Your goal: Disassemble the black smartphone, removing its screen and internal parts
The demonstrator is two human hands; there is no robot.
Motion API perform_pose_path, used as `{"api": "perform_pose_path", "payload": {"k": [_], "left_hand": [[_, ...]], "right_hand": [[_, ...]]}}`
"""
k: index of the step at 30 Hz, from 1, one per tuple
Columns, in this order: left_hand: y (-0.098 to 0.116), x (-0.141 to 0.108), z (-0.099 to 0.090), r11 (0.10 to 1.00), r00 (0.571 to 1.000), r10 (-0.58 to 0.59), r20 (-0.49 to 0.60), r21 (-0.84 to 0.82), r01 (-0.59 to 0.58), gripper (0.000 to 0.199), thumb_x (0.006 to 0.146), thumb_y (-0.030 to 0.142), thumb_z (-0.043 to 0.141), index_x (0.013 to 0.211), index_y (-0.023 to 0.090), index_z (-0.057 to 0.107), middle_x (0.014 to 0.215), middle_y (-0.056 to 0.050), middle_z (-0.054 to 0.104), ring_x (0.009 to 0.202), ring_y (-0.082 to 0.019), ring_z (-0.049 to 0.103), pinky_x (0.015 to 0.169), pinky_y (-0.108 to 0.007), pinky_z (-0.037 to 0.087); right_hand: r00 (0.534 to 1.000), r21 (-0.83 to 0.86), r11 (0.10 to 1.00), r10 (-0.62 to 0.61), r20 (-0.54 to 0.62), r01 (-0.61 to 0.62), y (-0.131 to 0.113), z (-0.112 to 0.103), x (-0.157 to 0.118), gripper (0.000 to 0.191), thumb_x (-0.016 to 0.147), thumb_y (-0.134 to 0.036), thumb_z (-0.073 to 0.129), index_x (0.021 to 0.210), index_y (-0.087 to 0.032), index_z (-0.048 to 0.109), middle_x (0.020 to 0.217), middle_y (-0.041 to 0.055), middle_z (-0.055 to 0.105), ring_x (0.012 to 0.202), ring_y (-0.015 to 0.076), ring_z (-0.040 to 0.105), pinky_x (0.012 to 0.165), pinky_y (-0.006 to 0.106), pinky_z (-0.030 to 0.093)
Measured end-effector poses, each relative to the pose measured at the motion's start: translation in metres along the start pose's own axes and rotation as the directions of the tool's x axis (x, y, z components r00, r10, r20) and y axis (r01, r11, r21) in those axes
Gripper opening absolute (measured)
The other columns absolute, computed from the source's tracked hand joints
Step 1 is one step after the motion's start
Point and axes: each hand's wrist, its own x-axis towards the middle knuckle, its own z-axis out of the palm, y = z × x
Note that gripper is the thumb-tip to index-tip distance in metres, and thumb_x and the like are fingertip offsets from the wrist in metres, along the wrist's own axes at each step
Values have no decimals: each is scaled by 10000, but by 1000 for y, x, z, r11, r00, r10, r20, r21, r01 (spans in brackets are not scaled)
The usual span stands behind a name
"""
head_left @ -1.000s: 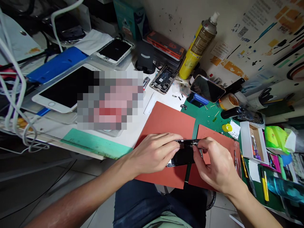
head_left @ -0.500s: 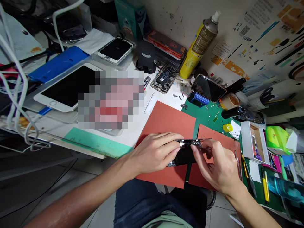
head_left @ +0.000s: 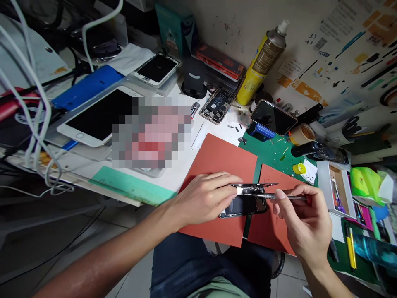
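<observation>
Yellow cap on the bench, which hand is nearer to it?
Right: the right hand is below the yellow cap in view; the left hand is farther left, at the opened phone.

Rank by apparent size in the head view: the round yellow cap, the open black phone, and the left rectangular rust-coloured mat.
1. Mat, partly covered
2. Phone, partly hidden by the left hand
3. Cap

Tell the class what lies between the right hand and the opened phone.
In the head view, a slim metal tool, held by the right hand, spans the gap to the opened phone; whether its tip touches is unclear.
</observation>
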Motion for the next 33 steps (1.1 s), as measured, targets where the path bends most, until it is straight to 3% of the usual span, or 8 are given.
{"api": "perform_pose_path", "payload": {"k": [5, 16, 19, 23, 25, 27, 29, 33], "left_hand": [[-1, 1, -1, 998, 1000, -11, 7, -56, 12, 179, 1071, 111, 567, 1070, 168, 737, 1258, -99, 784, 1053, -219, 742, 866, -405, 657], [-3, 0, -1, 998, 1000, 2, 27, -61, -1, 165, 1065, 110, 586, 1090, 159, 742, 1273, -116, 778, 1077, -232, 742, 864, -422, 663], [-2, 0, -2, 999, 1000, 4, 26, -49, -3, 166, 1059, 107, 589, 1061, 162, 746, 1280, -121, 774, 1077, -231, 746, 855, -418, 668], [-1, -2, -2, 999, 1000, -1, 13, -42, 2, 168, 1047, 109, 598, 1042, 182, 749, 1279, -107, 778, 1096, -226, 750, 860, -405, 676], [0, -1, -2, 999, 1000, 12, -2, -36, -12, 159, 1032, 98, 615, 1041, 184, 748, 1273, -102, 784, 1102, -232, 753, 857, -403, 679], [0, 0, -3, 999, 999, 33, -10, -22, -33, 165, 1018, 79, 622, 1058, 180, 747, 1272, -101, 791, 1110, -239, 754, 867, -406, 682], [0, 3, -4, 999, 999, 43, 12, -5, -43, 190, 1013, 66, 615, 1088, 179, 748, 1286, -102, 792, 1130, -246, 752, 887, -410, 684], [4, 4, -8, 999, 997, 32, 64, 25, -34, 255, 1023, 70, 588, 1164, 195, 760, 1326, -103, 787, 1166, -244, 754, 937, -398, 686]], "right_hand": [[978, 314, 927, 191, 78, -206, 1, 10, 1, 246, 987, -306, 809, 985, -247, 570, 636, -89, 574, 510, 117, 616, 512, 246, 516], [978, 321, 924, 186, 97, -207, 9, 20, -1, 228, 1006, -299, 782, 1012, -248, 560, 682, -61, 637, 549, 130, 642, 515, 241, 521], [985, 293, 941, 148, 88, -168, 4, 12, -2, 172, 1037, -295, 735, 1026, -249, 570, 681, -60, 620, 557, 140, 662, 561, 267, 571], [997, 289, 955, 59, 50, -71, -17, -18, -3, 54, 1078, -276, 630, 1119, -249, 607, 827, 32, 716, 758, 237, 786, 684, 384, 660], [997, 262, 964, 24, 73, -42, -27, -31, -2, 124, 1097, -279, 571, 1211, -253, 611, 843, 49, 728, 751, 246, 784, 613, 359, 636], [986, 127, 992, 3, 167, -25, -30, -36, 2, 202, 1118, -288, 528, 1296, -259, 619, 792, 21, 704, 619, 192, 720, 494, 278, 546], [956, -103, 991, -57, 287, 90, -25, -31, 9, 244, 1116, -271, 537, 1338, -249, 635, 764, -3, 713, 536, 146, 662, 454, 235, 466], [845, -423, 770, -270, 462, 478, -2, -11, 26, 229, 1041, -112, 562, 1220, -196, 677, 761, 8, 784, 554, 147, 702, 483, 239, 382]]}}
